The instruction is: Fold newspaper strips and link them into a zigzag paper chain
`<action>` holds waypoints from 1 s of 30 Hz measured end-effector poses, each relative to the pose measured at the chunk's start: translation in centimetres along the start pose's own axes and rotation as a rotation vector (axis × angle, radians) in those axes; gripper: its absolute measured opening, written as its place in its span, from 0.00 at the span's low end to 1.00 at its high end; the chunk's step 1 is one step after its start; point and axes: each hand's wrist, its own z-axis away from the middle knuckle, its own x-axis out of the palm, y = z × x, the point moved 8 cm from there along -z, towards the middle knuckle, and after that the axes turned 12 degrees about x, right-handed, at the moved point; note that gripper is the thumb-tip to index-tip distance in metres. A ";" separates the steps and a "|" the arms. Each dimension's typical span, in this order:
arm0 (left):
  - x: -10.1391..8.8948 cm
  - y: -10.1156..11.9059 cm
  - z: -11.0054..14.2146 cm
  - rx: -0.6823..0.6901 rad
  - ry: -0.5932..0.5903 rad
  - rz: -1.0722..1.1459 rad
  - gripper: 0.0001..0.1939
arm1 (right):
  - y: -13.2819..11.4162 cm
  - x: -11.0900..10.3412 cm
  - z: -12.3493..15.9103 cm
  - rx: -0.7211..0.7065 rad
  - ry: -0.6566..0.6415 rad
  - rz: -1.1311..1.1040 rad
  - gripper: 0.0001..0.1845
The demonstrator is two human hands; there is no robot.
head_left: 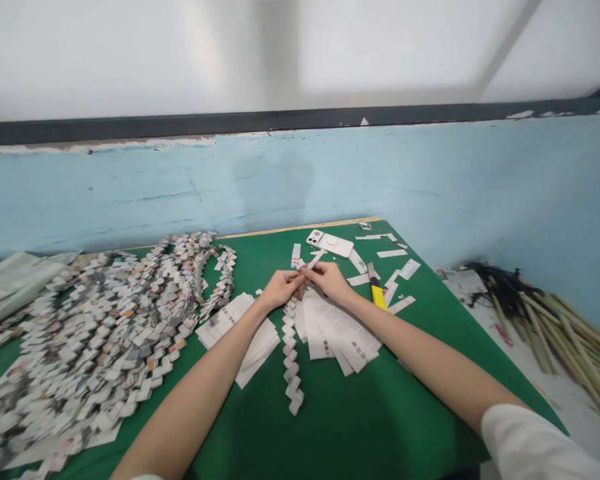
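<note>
Both my hands meet over the middle of the green table, fingers pinched close together. My left hand [281, 288] is closed at the top end of a zigzag chain of folded paper [291, 357], which trails down toward me on the tabletop. Between the fingers of my right hand [331, 280] is a narrow paper strip [316, 259], its free end pointing up and away. Beneath the hands lie printed paper sheets [337, 333], fanned out. Another stack of printed paper [250, 333] lies under my left forearm. The exact fingertip contact is too small to make out.
A large heap of folded-paper chain [125, 327] covers the table's left side, beside a pale green bag [17, 287]. A white phone [330, 243], loose strips [392, 253] and a yellow utility knife [378, 293] lie beyond my right hand. Stalks [565, 333] lie on the floor at right.
</note>
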 end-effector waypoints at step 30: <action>0.1 -0.9 0.0 -0.057 -0.041 0.177 0.28 | -2.0 -0.9 1.3 -0.329 0.178 0.365 0.17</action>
